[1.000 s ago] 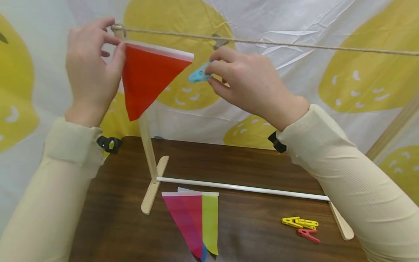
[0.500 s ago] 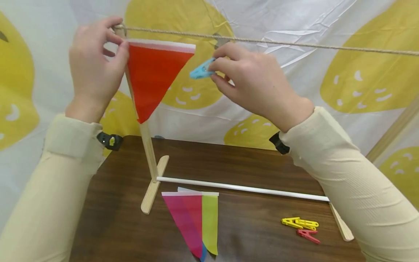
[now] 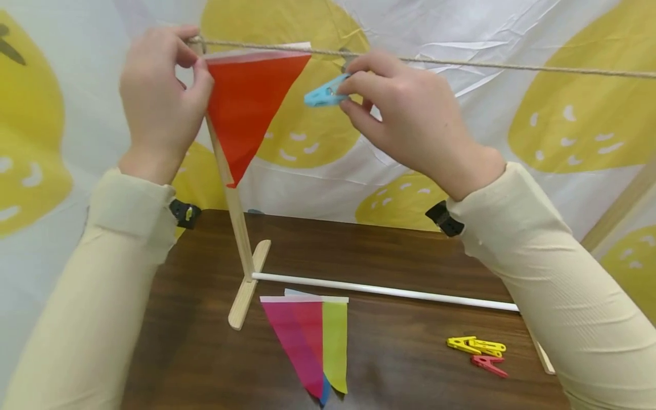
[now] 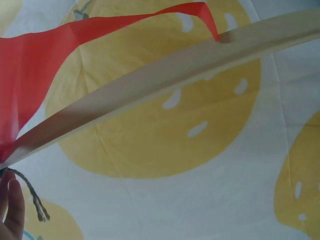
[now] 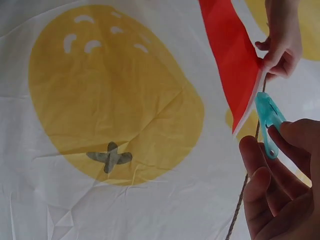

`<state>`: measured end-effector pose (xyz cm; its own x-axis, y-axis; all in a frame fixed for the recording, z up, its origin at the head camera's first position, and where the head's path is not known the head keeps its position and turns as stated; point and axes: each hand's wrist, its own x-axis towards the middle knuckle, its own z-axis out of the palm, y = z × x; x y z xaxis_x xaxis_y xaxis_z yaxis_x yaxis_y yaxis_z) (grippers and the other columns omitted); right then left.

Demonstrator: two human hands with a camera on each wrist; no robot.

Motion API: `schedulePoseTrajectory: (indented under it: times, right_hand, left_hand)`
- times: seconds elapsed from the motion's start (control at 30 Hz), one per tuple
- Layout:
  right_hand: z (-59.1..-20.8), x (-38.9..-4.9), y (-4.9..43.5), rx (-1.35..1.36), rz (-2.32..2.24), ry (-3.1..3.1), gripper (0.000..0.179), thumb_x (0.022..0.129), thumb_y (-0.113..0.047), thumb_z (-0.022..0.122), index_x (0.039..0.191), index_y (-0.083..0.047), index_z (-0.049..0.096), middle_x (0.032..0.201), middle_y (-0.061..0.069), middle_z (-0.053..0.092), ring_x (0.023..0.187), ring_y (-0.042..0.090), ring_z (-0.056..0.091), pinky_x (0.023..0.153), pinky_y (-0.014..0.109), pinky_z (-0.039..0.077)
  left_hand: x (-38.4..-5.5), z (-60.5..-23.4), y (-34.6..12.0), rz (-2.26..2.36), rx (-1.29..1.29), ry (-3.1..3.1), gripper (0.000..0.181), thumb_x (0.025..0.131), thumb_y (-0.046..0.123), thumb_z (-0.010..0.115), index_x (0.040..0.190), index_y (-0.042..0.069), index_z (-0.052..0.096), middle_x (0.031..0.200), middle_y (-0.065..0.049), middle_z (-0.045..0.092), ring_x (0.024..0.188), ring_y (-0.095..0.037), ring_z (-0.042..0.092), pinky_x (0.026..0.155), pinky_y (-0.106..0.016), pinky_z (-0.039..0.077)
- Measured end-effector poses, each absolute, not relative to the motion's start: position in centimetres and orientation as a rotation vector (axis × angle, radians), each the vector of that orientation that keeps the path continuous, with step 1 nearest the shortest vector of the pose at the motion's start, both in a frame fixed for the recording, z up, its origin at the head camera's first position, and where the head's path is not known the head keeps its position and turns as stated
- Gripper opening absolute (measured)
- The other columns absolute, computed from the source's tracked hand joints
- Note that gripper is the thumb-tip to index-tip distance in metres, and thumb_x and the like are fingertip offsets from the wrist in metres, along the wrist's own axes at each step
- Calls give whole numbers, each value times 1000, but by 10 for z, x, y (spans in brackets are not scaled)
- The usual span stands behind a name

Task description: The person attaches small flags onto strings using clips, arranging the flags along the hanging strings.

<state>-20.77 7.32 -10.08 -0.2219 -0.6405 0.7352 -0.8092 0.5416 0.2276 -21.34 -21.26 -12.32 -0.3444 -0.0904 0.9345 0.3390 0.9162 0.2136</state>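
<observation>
Red pennant (image 3: 253, 91), 1, white band along the top: hanging point down beside the wooden post (image 3: 237, 228), its upper left corner pinched between thumb and fingers of the left hand (image 3: 161, 97). Compared with 0.5 s ago, the band is higher: then below the rope (image 3: 487, 65), now level with it, its right end behind the cord and rising above it.

Light blue clothespin (image 3: 322, 95), 1: clamped between thumb and fingertips of the right hand (image 3: 410, 108), nose toward the pennant, just below and right of its upper right corner; raised slightly since then. Contact with the rope cannot be told.

Rope: tied at the post top; frayed loose end visible in the left wrist view.

On the dark wooden table (image 3: 410, 353), layout unchanged: pink pennant (image 3: 294, 327) overlapping a yellow-green pennant (image 3: 335, 341), blue tip beneath; yellow clothespins (image 3: 463, 344), count unclear; red clothespin (image 3: 484, 361), 1, just beside them.

White rod (image 3: 389, 291), 1, running from the post foot.

Lemon-print cloth (image 3: 297, 196) behind.
</observation>
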Motion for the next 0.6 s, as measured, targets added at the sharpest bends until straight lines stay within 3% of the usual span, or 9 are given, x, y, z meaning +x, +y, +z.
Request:
schedulePoseTrajectory:
  times: [0.23, 0.43, 0.6]
  right_hand:
    - [-96, -209, 67, 1155, 291, -1965, 24, 88, -23, 53, 99, -6, 66, 107, 6, 58, 76, 14, 57, 68, 31, 46]
    - [-91, -210, 58, 1134, 334, -1992, 24, 88, -25, 54, 98, -8, 66, 99, 3, 59, 78, 14, 55, 69, 28, 43]
    - [-87, -211, 51, 1123, 332, -1995, 26, 88, -28, 52, 99, -9, 66, 96, 2, 59, 77, 14, 53, 66, 26, 41]
  left_hand:
    - [-215, -122, -214, -422, -187, -1901, 36, 92, 31, 41, 99, 0, 56, 117, 0, 55, 98, -14, 50, 76, -26, 42]
    - [-218, -121, -216, -405, -234, -1910, 37, 93, 33, 40, 102, 0, 55, 116, -4, 54, 97, -17, 51, 78, -28, 43]
    - [-219, -123, -221, -315, -322, -1862, 38, 94, 33, 37, 100, 0, 55, 115, -5, 55, 92, -19, 53, 68, -24, 42]
